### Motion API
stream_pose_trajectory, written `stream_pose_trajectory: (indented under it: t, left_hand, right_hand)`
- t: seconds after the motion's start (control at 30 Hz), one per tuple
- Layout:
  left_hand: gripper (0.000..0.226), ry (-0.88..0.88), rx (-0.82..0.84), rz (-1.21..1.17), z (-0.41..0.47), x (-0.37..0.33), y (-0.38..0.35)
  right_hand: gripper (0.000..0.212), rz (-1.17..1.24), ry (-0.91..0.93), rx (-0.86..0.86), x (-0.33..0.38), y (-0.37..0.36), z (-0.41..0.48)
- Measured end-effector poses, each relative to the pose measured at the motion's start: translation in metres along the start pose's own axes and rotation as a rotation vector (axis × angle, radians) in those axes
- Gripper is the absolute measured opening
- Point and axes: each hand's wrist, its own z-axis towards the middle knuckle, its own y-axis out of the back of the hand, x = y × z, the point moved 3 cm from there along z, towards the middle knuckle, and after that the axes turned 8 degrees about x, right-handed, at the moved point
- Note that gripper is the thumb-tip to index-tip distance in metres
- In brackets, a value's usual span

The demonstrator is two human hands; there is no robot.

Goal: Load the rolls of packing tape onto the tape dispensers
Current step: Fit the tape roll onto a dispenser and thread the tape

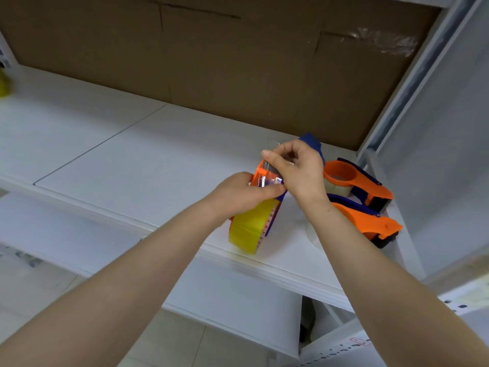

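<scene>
White shelf (158,154) boards run across the view, backed by brown cardboard (238,62). Near the front edge of the shelf, right of centre, a person holds an orange and blue tape dispenser (258,173) tilted up on end. A roll of yellow tape (248,229) already sits on its wheel, at the bottom. The left hand (238,194) is wrapped around the dispenser's body, thumb across the front. The right hand (299,168) comes in from above, thumb and forefinger pinching the clear, shiny tape end (270,178) at the dispenser's top, probably to thread it toward the cutter. So this roll looks mounted, and feeding the end through seems to be what remains. Just to the right, two more orange and blue dispensers lie on the shelf. The far one (357,181) shows a pale roll in it, so it is probably loaded; the near one (370,223) is partly hidden by the right forearm and I cannot tell. A pale round shape (311,234) beside that forearm may be a loose roll. At the far left edge, a blurred yellow object (3,83) may be another roll waiting.
</scene>
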Motion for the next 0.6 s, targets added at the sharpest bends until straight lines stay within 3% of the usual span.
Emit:
stream_pose_trajectory:
  t: [0.27, 0.4, 0.6]
  left_hand:
    - [0.029, -0.08, -0.084, -0.045, 0.007, 0.008, -0.004]
    - [0.023, -0.102, -0.086, -0.092, 0.009, 0.013, -0.005]
    - [0.032, -0.121, -0.081, -0.121, 0.01, 0.014, -0.005]
  right_hand:
    - [0.023, -0.056, -0.07, 0.073, 0.008, 0.007, 0.006]
    - [0.022, -0.158, -0.03, 0.066, 0.011, 0.009, 0.005]
    - [0.023, -0.334, 0.086, 0.054, 0.015, 0.007, -0.003]
